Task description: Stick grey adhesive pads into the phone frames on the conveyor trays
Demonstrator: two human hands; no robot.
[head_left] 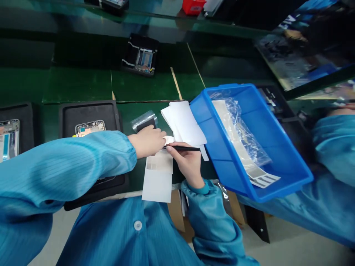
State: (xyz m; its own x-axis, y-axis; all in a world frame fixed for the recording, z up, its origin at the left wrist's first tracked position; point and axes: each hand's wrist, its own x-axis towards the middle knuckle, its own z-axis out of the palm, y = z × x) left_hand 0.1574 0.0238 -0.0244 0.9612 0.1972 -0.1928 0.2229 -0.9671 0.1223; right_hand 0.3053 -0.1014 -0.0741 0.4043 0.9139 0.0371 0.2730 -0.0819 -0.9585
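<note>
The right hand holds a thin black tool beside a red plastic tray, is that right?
No, the tray is blue, not red. The head view shows the right hand holding the thin black tool beside the blue plastic tray.

You're on a phone-assembly line in an electronics factory: a green anti-static mat (77,85) covers the table, black trays (88,111) at 9 o'clock hold smartphone frames (90,128), and a co-worker's blue smock (335,147) shows at 3 o'clock.
</note>
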